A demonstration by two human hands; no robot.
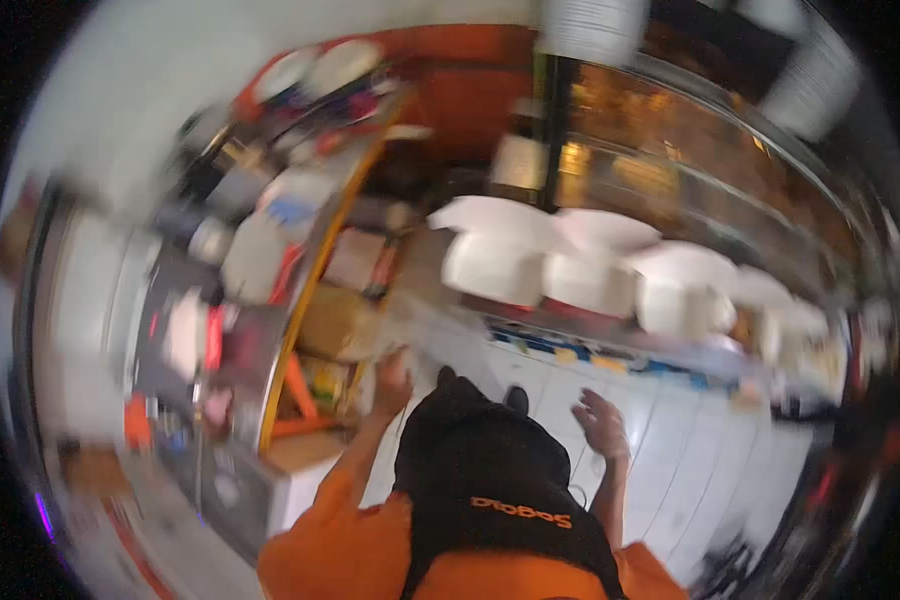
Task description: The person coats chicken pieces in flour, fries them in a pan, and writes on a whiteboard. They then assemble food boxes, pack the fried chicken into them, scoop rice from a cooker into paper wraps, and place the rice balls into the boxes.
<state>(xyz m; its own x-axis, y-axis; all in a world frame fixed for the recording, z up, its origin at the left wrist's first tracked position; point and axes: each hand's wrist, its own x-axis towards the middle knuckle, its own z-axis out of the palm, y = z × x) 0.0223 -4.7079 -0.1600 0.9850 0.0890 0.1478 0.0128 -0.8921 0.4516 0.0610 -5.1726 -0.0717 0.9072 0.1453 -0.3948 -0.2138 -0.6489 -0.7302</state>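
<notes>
Left hand (394, 384), right hand (601, 422): both hands loose, unclenched. White containers (490, 268) in row; contents too blurred.

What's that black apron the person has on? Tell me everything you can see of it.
The black apron looks like plain dark cloth, covering the front of the person's body over an orange top. Orange lettering runs across it, upside down in this view and blurred. Near the bottom of the picture, dark straps lie against the orange. Its far edge reaches toward the dark shoes. The left hand and right hand are either side, neither holding it.
</notes>
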